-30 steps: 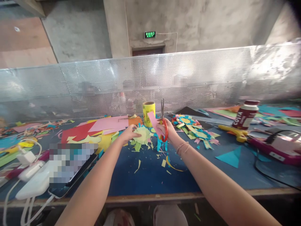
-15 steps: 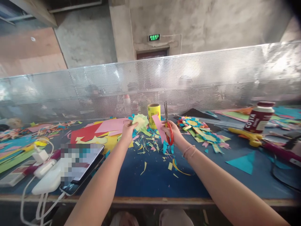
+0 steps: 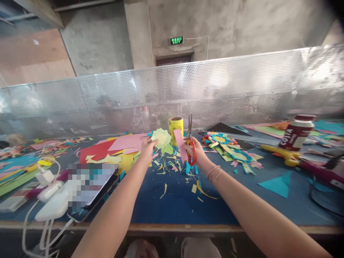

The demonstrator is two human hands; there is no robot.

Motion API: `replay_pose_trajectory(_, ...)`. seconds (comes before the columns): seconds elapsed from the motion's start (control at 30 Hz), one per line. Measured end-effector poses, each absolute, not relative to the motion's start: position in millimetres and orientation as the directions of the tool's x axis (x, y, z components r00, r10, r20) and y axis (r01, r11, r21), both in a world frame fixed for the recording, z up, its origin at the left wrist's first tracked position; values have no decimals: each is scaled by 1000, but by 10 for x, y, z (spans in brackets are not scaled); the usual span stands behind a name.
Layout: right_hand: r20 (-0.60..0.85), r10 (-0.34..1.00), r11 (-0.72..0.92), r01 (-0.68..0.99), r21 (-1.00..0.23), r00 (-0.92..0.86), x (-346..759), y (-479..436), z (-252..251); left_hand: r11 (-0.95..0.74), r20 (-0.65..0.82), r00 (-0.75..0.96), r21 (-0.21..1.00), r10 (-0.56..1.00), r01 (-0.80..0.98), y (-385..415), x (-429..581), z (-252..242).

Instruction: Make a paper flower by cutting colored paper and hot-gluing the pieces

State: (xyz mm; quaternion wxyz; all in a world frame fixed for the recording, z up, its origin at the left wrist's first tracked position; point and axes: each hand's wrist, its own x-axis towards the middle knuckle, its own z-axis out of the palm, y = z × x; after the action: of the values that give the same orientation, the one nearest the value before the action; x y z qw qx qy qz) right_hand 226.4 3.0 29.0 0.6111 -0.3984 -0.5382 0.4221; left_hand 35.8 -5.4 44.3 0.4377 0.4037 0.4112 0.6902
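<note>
A pale yellow-green paper rosette (image 3: 161, 138) is pinched at its left edge by my left hand (image 3: 148, 147). My right hand (image 3: 197, 149) grips red-handled scissors (image 3: 192, 154), blades pointing up, along with a pink paper strip (image 3: 178, 140) that slants up to the left. Behind the strip stands a yellow roll of tape (image 3: 174, 125). Small paper scraps (image 3: 169, 165) lie scattered on the blue table below and between the hands. To the right of my right hand lie finished-looking paper rosettes (image 3: 221, 140) with ribbon tails.
Red paper (image 3: 96, 151) and pink paper (image 3: 126, 142) lie left of centre. A phone (image 3: 94, 193), a white power bank (image 3: 52, 208) and cables occupy the front left. On the right are a brown bottle (image 3: 297, 132), a yellow-handled tool (image 3: 291, 157) and a blue paper triangle (image 3: 278, 184). A perforated metal screen (image 3: 236, 93) rises behind.
The rosette in my left hand has turned slightly and sits a little higher. My right hand keeps the scissors and pink strip in nearly the same place.
</note>
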Motion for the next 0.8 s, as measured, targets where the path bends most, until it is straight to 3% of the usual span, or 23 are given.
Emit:
replay_pose_trajectory(0.43,272,959,276,41,-960,-85,2271,29,319,-334,277,-209,881,938,-334,-53,326,456)
replay_pose_trajectory(0.67,261,954,277,105,-955,-148,2245,-27,342,-339,314,-160,925,936,-172,-16,301,410)
replay_pose_trajectory(0.8,265,939,302,157,-940,-219,2234,-62,357,-327,327,-16,939,945,-106,-20,277,391)
